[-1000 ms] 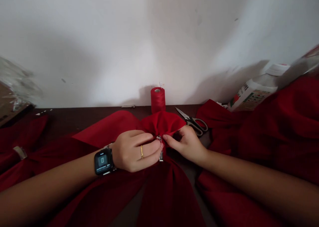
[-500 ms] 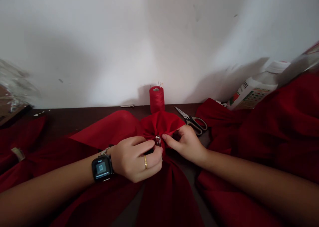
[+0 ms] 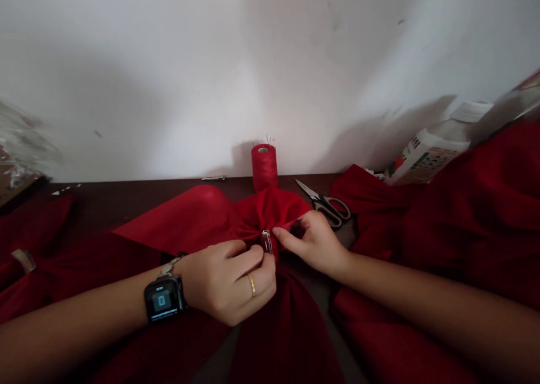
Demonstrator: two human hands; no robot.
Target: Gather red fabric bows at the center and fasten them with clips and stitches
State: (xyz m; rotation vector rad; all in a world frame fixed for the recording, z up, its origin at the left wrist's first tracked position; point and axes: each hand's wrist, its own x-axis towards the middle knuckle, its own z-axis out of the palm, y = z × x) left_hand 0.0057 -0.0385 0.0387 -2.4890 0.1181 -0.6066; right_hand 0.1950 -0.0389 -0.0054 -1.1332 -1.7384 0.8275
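A large red fabric bow (image 3: 185, 212) lies in front of me, gathered at its middle, with long tails spreading toward me. A small silver metal hair clip (image 3: 266, 240) stands lengthwise on the gathered centre. My left hand (image 3: 230, 280), wearing a watch and a gold ring, has its fingers closed at the clip's lower end; the fingertips are partly hidden. My right hand (image 3: 316, 243) pinches the bow's right loop, its thumb beside the top of the clip.
Behind the bow stands a red thread spool (image 3: 264, 167) with needles stuck in its top. Scissors (image 3: 327, 204) lie to its right, another clip (image 3: 213, 177) to its left. A white-capped bottle (image 3: 430, 153) leans among red fabric (image 3: 472, 215) at right. Another red bow (image 3: 25, 260) is at left.
My left hand has shifted slightly down toward me, showing more of the clip. My right hand keeps its pinch on the fabric.
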